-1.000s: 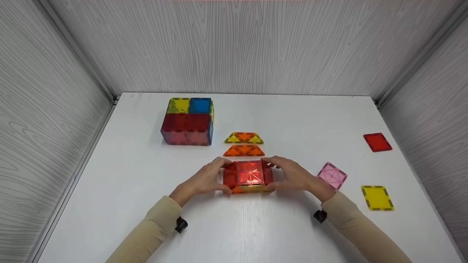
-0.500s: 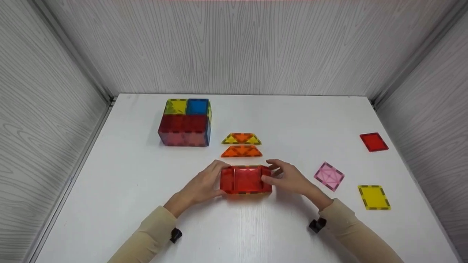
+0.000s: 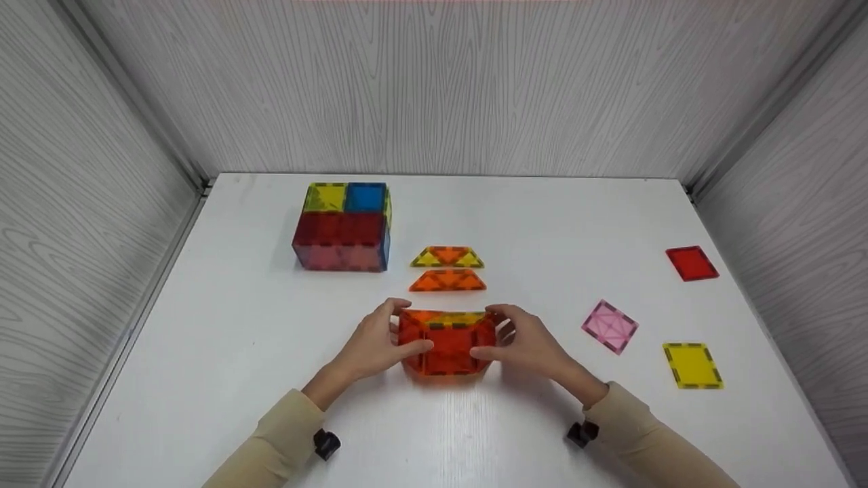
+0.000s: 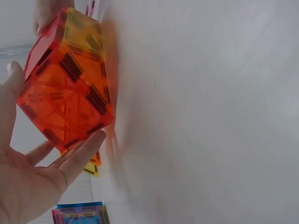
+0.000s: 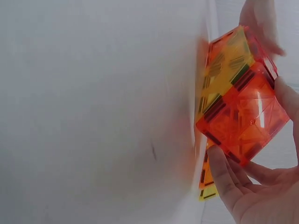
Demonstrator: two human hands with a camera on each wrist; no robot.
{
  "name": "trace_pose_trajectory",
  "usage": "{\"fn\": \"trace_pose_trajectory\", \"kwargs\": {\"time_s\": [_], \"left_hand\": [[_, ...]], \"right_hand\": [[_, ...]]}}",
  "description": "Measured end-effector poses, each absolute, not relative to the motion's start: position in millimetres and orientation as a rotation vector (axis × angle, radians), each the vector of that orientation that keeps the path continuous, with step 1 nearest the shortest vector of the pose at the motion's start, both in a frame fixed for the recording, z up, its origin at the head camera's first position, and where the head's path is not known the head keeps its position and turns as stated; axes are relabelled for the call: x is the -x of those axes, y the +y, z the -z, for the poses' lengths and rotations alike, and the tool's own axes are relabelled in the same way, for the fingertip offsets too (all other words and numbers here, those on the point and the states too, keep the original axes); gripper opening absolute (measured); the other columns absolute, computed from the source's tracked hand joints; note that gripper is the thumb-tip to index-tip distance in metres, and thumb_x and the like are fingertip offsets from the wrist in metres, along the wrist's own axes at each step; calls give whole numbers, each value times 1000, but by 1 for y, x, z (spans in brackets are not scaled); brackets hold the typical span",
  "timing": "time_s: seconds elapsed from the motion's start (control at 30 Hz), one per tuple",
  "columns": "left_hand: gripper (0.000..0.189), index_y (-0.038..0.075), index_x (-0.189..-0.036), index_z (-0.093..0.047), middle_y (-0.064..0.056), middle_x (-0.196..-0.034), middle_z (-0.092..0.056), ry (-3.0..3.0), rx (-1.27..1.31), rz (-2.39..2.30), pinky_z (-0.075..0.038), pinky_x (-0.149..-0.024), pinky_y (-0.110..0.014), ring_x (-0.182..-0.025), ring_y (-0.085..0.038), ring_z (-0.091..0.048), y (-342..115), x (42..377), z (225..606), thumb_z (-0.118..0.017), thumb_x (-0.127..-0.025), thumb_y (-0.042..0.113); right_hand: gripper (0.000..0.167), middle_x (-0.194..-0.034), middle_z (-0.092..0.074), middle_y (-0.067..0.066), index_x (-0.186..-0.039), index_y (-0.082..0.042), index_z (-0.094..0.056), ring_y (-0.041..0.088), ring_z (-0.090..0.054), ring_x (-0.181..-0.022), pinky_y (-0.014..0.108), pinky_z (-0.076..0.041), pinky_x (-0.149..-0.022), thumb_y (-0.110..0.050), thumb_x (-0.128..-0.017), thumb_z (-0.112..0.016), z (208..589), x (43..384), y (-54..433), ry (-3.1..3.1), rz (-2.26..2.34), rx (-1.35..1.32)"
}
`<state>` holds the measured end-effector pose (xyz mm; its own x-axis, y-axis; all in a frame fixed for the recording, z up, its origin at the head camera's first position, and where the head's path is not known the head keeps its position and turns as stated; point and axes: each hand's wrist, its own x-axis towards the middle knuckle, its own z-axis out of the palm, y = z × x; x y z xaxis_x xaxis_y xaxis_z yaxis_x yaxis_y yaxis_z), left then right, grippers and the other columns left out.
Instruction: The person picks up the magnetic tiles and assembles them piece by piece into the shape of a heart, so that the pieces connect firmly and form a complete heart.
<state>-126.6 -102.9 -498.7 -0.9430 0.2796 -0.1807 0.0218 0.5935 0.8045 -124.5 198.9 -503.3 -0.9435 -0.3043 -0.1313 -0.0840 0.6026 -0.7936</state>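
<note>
A hollow block of magnetic tiles [image 3: 451,352], red and orange with some yellow, is held between both hands at the middle of the table. My left hand [image 3: 373,346] grips its left end, thumb on the red face and fingers around the far side. The right hand [image 3: 532,342] grips the opposite end likewise, its thumb also on the red face. In the left wrist view, a red square end tile [image 4: 63,102] faces the palm; the right wrist view has an orange-red end tile [image 5: 247,116] between thumb and fingers. Yellow and orange triangle tiles [image 3: 454,318] show along the block's far edge.
Behind the block lie an orange trapezoid of tiles [image 3: 448,280] and a yellow-orange one [image 3: 448,257]. A larger tile box [image 3: 342,230] stands back left. Pink [image 3: 610,327], yellow [image 3: 693,366] and red [image 3: 692,263] square tiles lie at the right.
The block has been rolled over: a starred red square was on top earlier, now a plain red face tilts toward me. My right hand loosened, then gripped again; both thumbs moved onto the red face.
</note>
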Motion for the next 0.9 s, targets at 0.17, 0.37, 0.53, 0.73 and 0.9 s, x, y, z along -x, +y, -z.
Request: {"fn": "trace_pose_trajectory", "kwargs": {"time_s": [0.17, 0.37, 0.53, 0.73, 0.9], "left_hand": [[89, 13, -152, -49, -5, -145, -58, 2574, -250, -1277, -60, -104, -44, -122, -23, -63, -111, 122, 494, -90, -81, 47], [92, 10, -154, -47, -8, -145, -55, 2640, -285, -1235, -55, -112, -48, -133, -28, -59, -130, 117, 491, -95, -78, 35], [90, 9, -153, -47, -10, -147, -55, 2712, -269, -1211, -54, -112, -49, -137, -31, -58, -151, 115, 492, -95, -79, 28], [91, 9, -155, -44, -13, -152, -53, 2784, -254, -1164, -53, -113, -52, -140, -36, -57, -181, 116, 491, -94, -80, 23], [92, 8, -156, -43, -17, -154, -52, 2833, -230, -1148, -53, -112, -54, -140, -39, -57, -204, 121, 490, -93, -80, 23]], "right_hand": [[88, -121, -67, 8, -149, -6, -56, 22, -69, -100, 40, -63, -89, -50, -81, -89, 498, 117, 184, 2640, 1254, 394], [82, -120, -65, 4, -143, -12, -60, 28, -68, -105, 41, -60, -89, -49, -78, -92, 492, 116, 158, 2712, 1179, 484], [78, -123, -62, 6, -141, -13, -58, 28, -65, -108, 41, -58, -90, -50, -80, -90, 493, 119, 131, 2816, 1019, 592], [82, -131, -58, 11, -145, -13, -56, 23, -59, -108, 39, -60, -89, -59, -83, -84, 491, 127, 97, 2951, 741, 670], [84, -137, -57, 11, -150, -13, -53, 23, -59, -112, 37, -60, -91, -59, -86, -82, 490, 138, 71, 2971, 681, 719]]}}
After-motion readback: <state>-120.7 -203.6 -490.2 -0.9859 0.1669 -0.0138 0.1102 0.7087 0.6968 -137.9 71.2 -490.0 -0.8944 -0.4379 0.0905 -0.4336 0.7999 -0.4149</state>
